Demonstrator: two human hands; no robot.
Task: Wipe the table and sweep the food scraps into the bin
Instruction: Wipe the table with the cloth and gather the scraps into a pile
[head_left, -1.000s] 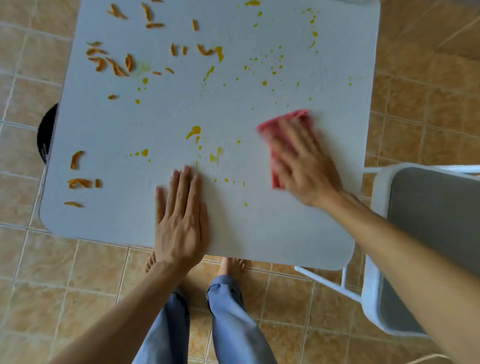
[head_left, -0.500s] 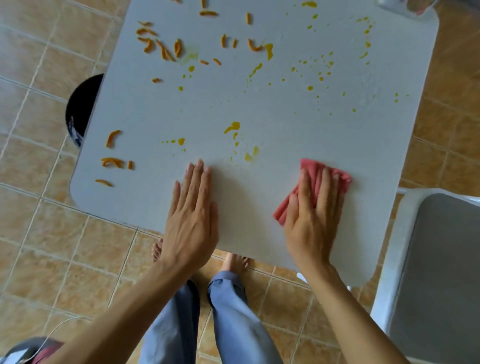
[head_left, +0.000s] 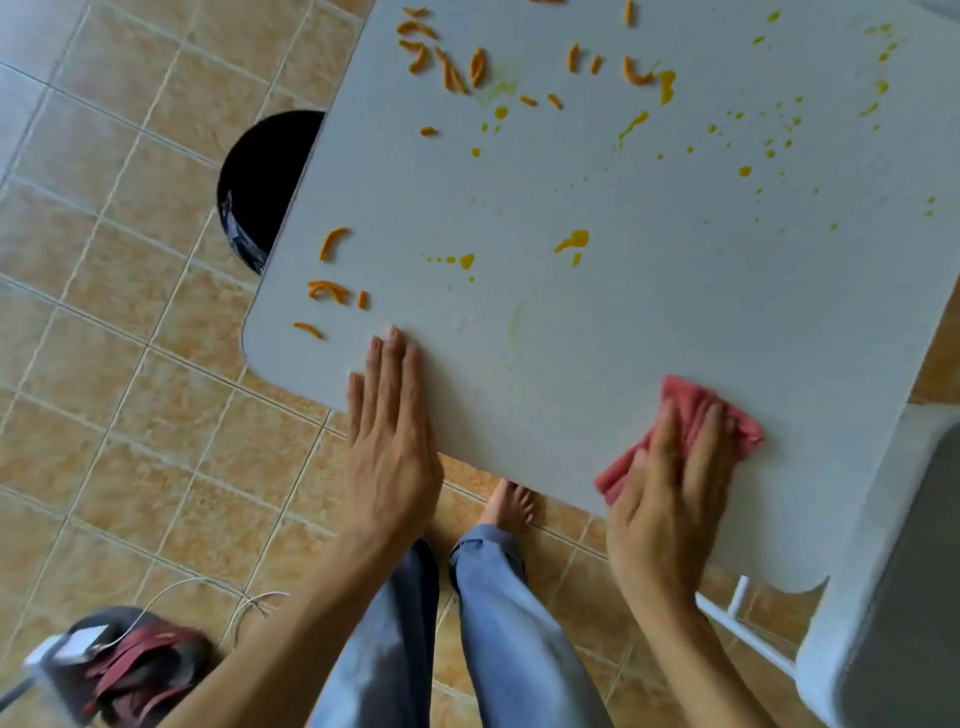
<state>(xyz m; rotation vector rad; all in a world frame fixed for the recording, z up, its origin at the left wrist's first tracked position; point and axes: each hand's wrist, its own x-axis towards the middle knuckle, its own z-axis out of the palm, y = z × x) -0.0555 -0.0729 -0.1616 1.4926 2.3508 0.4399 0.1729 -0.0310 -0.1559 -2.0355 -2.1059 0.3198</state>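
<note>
A white square table (head_left: 675, 322) carries orange food scraps (head_left: 452, 67) at its far left and left edge, plus yellow sauce drops (head_left: 574, 240) across the middle and right. My right hand (head_left: 670, 499) presses flat on a pink cloth (head_left: 691, 415) near the table's front edge. Flat on the front edge, fingers together, lies my left hand (head_left: 389, 431), holding nothing. A black bin (head_left: 265, 182) stands on the floor by the table's left side, half hidden under the top.
A white chair with a grey seat (head_left: 904, 571) stands close at the right. My legs and bare feet (head_left: 511, 506) are under the front edge. A dark bag with red straps and a white cable (head_left: 124, 665) lies on the tiled floor at lower left.
My right hand has dragged the pink cloth from mid-table toward the front edge, wiping away the yellow drops there. The view has shifted left, showing more of the bin. My left hand stays put.
</note>
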